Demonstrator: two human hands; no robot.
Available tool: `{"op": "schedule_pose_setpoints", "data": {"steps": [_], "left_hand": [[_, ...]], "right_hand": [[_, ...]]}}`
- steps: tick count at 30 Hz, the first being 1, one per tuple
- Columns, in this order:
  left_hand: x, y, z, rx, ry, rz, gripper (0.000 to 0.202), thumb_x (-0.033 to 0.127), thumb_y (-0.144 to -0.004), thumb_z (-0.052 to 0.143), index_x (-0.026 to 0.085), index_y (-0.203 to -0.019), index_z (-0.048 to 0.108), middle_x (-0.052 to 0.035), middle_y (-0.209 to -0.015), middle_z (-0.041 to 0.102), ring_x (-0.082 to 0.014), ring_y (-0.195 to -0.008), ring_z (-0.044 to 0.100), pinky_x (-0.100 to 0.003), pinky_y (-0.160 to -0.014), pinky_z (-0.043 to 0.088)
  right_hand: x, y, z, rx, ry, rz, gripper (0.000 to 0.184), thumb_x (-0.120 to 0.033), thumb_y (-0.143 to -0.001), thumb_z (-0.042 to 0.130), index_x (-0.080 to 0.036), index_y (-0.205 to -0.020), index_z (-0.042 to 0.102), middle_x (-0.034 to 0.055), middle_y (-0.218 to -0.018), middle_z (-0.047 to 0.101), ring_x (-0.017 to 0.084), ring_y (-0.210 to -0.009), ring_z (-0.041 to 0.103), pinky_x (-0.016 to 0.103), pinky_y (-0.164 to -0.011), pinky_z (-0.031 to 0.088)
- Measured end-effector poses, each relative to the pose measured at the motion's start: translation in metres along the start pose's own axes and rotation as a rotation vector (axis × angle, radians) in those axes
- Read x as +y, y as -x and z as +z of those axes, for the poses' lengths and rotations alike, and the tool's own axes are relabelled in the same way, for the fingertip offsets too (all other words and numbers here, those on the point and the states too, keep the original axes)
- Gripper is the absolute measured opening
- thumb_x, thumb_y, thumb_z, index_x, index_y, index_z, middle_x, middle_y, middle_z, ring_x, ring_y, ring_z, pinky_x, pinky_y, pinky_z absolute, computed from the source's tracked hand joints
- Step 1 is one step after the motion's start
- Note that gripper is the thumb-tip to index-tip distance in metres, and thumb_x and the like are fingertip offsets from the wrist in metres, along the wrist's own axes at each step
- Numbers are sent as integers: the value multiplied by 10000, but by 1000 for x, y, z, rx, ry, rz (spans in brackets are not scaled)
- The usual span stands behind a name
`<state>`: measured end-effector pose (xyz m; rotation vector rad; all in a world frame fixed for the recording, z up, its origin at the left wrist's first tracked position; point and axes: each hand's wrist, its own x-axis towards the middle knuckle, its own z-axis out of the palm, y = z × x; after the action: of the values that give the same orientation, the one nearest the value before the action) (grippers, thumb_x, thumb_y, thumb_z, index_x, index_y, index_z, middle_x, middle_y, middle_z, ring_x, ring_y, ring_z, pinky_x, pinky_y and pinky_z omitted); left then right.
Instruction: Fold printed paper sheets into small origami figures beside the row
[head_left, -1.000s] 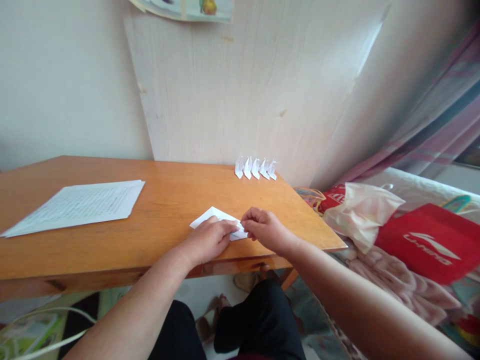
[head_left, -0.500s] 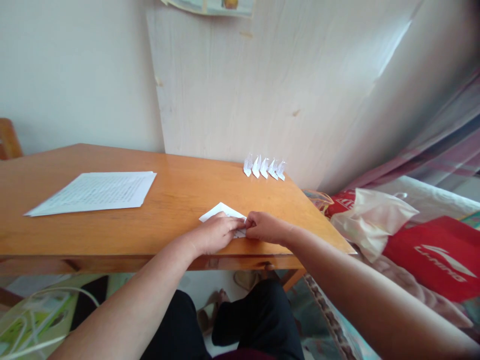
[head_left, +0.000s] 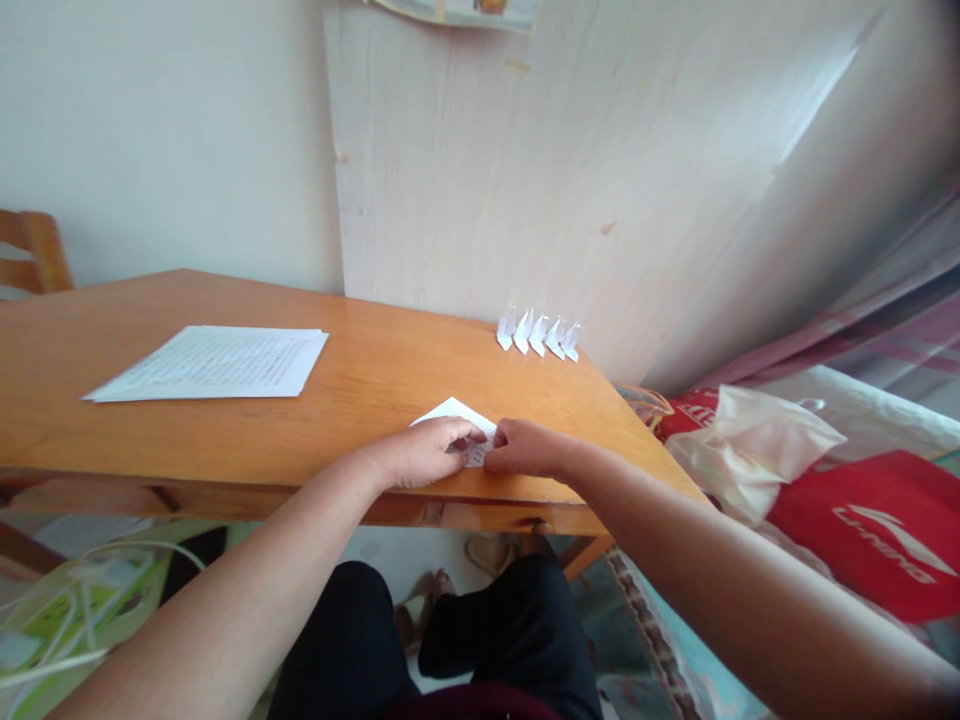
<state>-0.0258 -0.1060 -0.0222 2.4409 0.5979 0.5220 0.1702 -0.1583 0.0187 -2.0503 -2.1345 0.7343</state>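
A small white folded paper point(head_left: 454, 413) lies near the front edge of the wooden table point(head_left: 360, 390). My left hand point(head_left: 420, 455) rests on it with fingers curled, pressing the paper down. My right hand point(head_left: 525, 450) is closed in a pinch on the paper's right end, touching the left fingertips. Most of the paper is hidden under both hands. A row of several small folded white paper pieces point(head_left: 538, 335) stands at the table's back right, by the wall.
A stack of printed sheets point(head_left: 217, 360) lies on the table's left part. A wooden chair point(head_left: 34, 250) shows at far left. To the right sit a red bag point(head_left: 877, 535) and a pale plastic bag point(head_left: 750, 440). Cables lie on the floor at lower left.
My hands have drawn closer together on the folded paper, covering more of it. The view has shifted, so the table contents sit further right and the chair has come into sight.
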Motion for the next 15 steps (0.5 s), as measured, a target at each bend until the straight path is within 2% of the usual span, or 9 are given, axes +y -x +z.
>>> {"op": "schedule_pose_setpoints", "data": {"steps": [4,9,12,15], "left_hand": [[-4,8,-3,2,32,-32,418,93,-831,486,220,-1188,662,-32,-1210,699,-198,-1078,653,-304,-954,495],[-6,16,-5,46,-54,-41,259,82,-808,502,198,-933,698,-19,-984,706,-183,-902,648,-286,-822,501],[-5,20,-7,46,-91,7,234,63,-798,511,189,-852,701,-24,-951,686,-175,-905,630,-274,-830,487],[-5,23,-7,65,-98,41,258,42,-787,515,196,-858,710,-24,-965,684,-174,-922,623,-275,-859,481]], "right_hand": [[-9,2,-4,-34,26,19,164,-276,-743,649,-174,-871,656,49,-844,708,173,-670,586,258,-545,372],[-11,-1,-4,-60,82,8,193,-307,-776,635,-165,-894,687,55,-858,708,172,-686,587,252,-554,374],[-10,-4,-3,-69,120,10,210,-340,-779,645,-162,-879,692,58,-875,712,170,-707,589,240,-551,363],[-11,-6,-2,-79,135,7,223,-358,-785,644,-161,-877,696,53,-897,715,163,-713,584,232,-548,357]]}}
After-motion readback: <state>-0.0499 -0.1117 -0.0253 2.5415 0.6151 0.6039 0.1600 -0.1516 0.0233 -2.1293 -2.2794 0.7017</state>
